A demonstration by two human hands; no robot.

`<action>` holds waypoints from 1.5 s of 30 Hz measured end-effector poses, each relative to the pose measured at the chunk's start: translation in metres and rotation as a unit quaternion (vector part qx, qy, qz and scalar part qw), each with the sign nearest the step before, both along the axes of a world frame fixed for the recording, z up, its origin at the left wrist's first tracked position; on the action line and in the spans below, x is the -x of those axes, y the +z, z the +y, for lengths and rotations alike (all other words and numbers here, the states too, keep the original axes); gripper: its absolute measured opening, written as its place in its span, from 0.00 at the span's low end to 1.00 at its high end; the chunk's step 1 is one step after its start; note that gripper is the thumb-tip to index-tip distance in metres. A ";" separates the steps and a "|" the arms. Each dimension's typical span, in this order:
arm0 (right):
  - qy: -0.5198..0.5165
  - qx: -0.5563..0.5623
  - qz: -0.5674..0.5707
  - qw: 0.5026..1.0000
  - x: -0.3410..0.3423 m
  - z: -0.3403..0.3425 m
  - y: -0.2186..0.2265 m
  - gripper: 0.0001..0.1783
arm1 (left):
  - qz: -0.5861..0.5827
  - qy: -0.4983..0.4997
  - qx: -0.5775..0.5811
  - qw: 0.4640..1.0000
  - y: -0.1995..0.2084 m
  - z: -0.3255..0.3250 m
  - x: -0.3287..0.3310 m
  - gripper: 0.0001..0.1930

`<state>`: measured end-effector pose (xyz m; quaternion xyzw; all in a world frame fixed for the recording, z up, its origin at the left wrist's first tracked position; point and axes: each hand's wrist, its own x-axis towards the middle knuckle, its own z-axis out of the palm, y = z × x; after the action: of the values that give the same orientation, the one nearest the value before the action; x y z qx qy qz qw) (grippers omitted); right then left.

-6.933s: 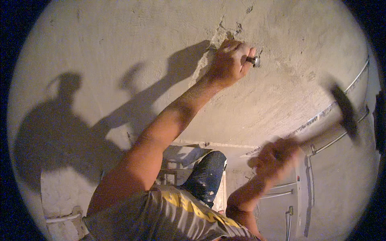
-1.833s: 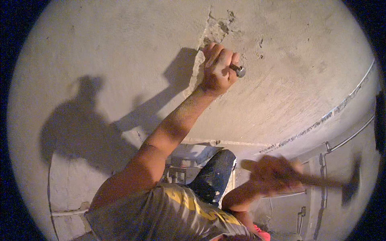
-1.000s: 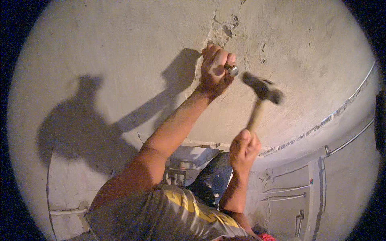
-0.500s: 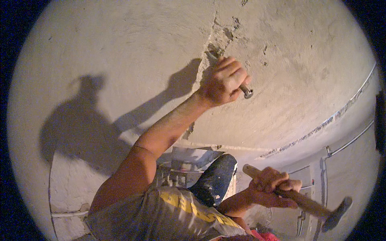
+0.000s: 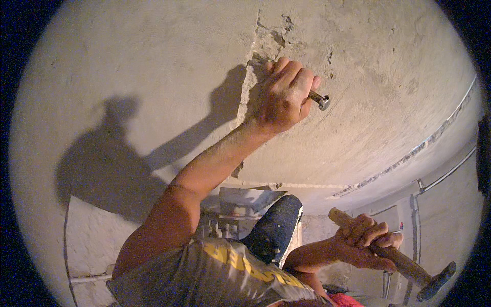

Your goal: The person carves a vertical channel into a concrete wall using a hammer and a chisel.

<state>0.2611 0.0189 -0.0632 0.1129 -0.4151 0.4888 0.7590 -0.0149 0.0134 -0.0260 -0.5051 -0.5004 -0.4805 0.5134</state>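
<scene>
My left hand (image 5: pixel 284 97) is closed around a metal chisel (image 5: pixel 320 100), held up against the rough plaster wall (image 5: pixel 169 56). The chisel's round struck end sticks out beyond my thumb side, while its tip is hidden behind my fingers at the wall. Broken plaster runs along a chipped groove (image 5: pixel 247 92) next to that hand. Lower right, my right hand (image 5: pixel 368 240) grips the wooden handle of a hammer (image 5: pixel 404 263). The dark hammer head points down and right, well apart from the chisel.
A long chased slot (image 5: pixel 394 166) curves across the wall on the right. Metal pipe (image 5: pixel 450 168) is fixed beyond it. Below the groove stands a pale panel (image 5: pixel 245 200) beside my bent knee (image 5: pixel 276 225). Shadows of my arm and head fall on the left.
The chisel's struck end has swung upward, so the chisel lies flatter. My right hand and the hammer have shifted a little to the right. The groove appears farther left in view.
</scene>
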 end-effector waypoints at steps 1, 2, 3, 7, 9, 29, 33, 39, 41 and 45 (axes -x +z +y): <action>0.039 -0.038 -0.018 0.998 -0.004 0.003 0.000 0.30 | -0.001 0.004 0.000 1.000 0.000 0.001 -0.002 0.08; 0.064 -0.024 0.007 0.998 -0.001 0.004 -0.004 0.29 | 0.002 0.007 -0.001 1.000 0.001 0.003 -0.003 0.08; 0.090 -0.011 0.031 0.995 0.007 0.006 -0.012 0.28 | 0.004 0.010 -0.002 1.000 0.002 0.004 -0.004 0.08; 0.069 -0.026 -0.229 0.971 0.050 0.039 -0.090 0.22 | 0.015 0.019 0.002 1.000 0.002 0.004 -0.003 0.09; 0.126 0.097 -0.378 0.912 0.078 0.002 -0.062 0.21 | 0.014 0.025 -0.013 1.000 -0.002 0.010 -0.001 0.09; 0.016 0.019 -0.104 0.994 0.020 0.040 -0.051 0.24 | 0.007 0.025 -0.029 0.999 -0.008 0.020 0.013 0.09; 0.075 0.064 0.077 0.992 0.019 0.022 -0.038 0.29 | 0.012 0.017 -0.047 0.999 -0.007 0.025 0.015 0.09; -0.050 0.058 -0.414 0.907 0.073 0.039 -0.096 0.21 | 0.033 0.049 -0.022 0.998 -0.008 0.029 0.021 0.09; 0.109 0.075 -0.192 0.972 0.038 0.054 -0.093 0.19 | 0.021 0.050 -0.030 0.998 -0.006 0.018 0.019 0.09; 0.023 0.027 0.089 0.995 0.001 0.020 -0.023 0.25 | 0.010 0.033 -0.042 0.998 -0.004 0.018 0.017 0.09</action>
<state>0.2598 0.0388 -0.0858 0.1447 -0.3301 0.5052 0.7841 -0.0317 0.0317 -0.0302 -0.4709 -0.4910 -0.4786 0.5551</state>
